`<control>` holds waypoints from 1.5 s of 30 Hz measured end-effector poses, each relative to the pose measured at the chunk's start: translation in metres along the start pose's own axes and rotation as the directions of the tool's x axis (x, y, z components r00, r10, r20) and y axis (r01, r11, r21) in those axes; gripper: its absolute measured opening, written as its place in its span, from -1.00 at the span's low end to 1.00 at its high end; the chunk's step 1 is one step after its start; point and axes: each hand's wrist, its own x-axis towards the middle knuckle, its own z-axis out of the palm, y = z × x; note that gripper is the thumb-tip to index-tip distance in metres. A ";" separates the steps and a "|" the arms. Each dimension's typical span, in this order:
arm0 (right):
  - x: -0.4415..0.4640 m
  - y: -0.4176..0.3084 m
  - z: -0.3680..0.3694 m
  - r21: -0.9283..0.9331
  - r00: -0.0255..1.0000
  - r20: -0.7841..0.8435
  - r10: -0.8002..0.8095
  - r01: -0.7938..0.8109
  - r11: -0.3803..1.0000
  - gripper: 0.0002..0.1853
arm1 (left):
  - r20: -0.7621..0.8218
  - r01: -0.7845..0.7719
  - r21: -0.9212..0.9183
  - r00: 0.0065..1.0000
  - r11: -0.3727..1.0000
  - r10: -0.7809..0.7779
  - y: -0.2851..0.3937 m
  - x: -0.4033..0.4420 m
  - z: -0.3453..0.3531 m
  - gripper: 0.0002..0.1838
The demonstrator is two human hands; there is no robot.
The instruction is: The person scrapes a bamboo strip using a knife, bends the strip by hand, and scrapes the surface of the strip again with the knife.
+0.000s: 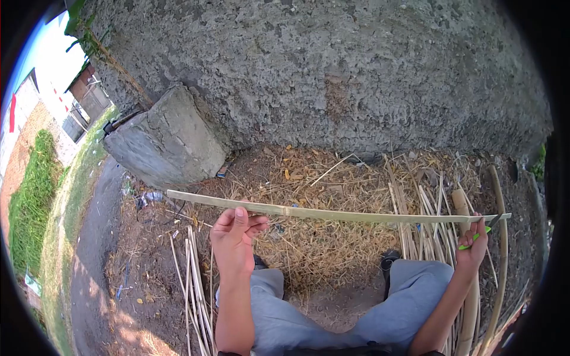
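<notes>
A long, flat bamboo strip [350, 215] runs crosswise in front of me above my knees, with a node near its middle. My left hand [236, 232] pinches it left of that node, thumb in front and fingers behind. Near its right end, my right hand [473, 246] is closed around a knife with a bright green handle [465, 247], and its fingers also touch the strip. The dark blade [495, 220] points up and right, close to the strip's end. The fingers of my right hand partly cover the handle.
Thin split sticks [191, 285] lie at my left, and more strips [430, 213] at my right beside a thick bamboo pole [469, 308] and a curved pole [503, 255]. Shavings [332, 255] cover the ground between my feet. A rough wall [368, 71] and concrete block [172, 139] stand ahead.
</notes>
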 end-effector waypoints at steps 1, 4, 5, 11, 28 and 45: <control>0.000 0.001 0.000 0.002 1.000 0.003 -0.002 0.002 1.000 -0.75 | -0.009 -0.012 -0.010 1.000 1.000 0.012 -0.001 0.000 -0.002 -0.77; 0.003 0.004 0.000 -0.020 0.996 0.064 0.057 -0.056 0.998 -0.73 | -0.036 -0.020 -0.018 0.999 1.000 0.019 0.004 -0.002 -0.005 -0.80; 0.004 0.007 0.001 -0.013 0.997 0.061 0.042 -0.041 0.999 -0.74 | -0.032 -0.024 -0.020 0.999 1.000 0.023 0.005 -0.002 -0.006 -0.80; -0.003 0.003 0.006 0.005 0.980 0.160 0.115 -0.117 0.993 -0.80 | -0.056 -0.017 -0.075 0.998 0.997 0.012 0.007 -0.001 -0.012 -0.80; -0.018 -0.006 0.014 -0.001 0.994 0.075 0.084 -0.084 0.996 -0.74 | -0.067 0.021 -0.025 0.998 0.999 -0.022 0.000 0.001 -0.001 -0.82; -0.017 -0.006 0.011 0.036 0.990 0.109 0.092 -0.096 0.995 -0.75 | -0.062 0.054 -0.009 0.997 0.998 -0.055 -0.003 0.003 0.000 -0.83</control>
